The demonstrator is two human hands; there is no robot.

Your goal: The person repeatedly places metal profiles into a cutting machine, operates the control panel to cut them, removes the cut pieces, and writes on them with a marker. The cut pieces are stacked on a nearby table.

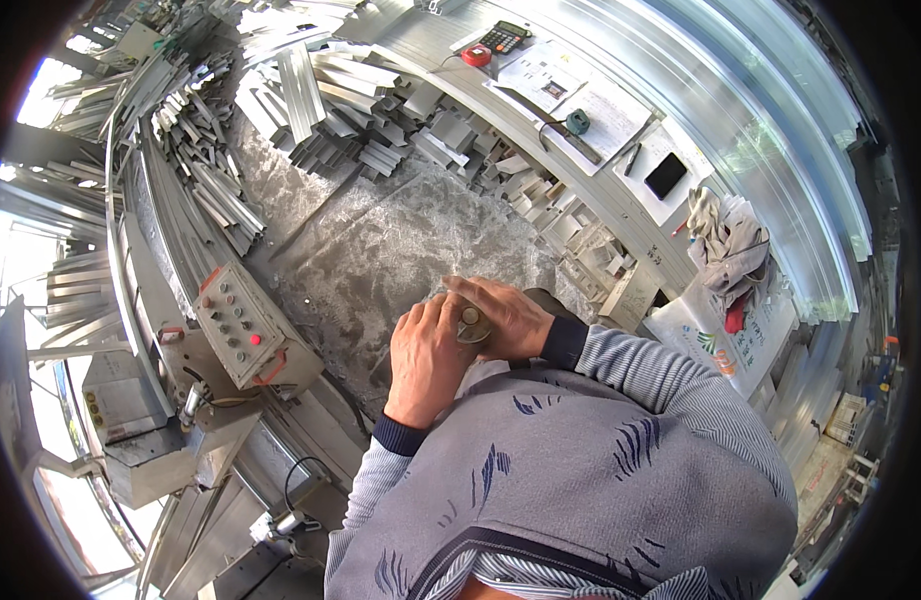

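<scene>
Both hands meet in front of the person's chest over the dusty concrete floor [381,250]: the left hand [426,360] and the right hand [506,315] close together around a small round metal piece [472,322], fingers curled narrowly on it, though what kind of part it is cannot be told. To the left stands a grey control box [243,325] with red and dark buttons, while cut aluminium profiles [331,110] lie heaped beyond, beside a long bench [621,215] carrying a calculator [504,37] and papers [571,90].
</scene>
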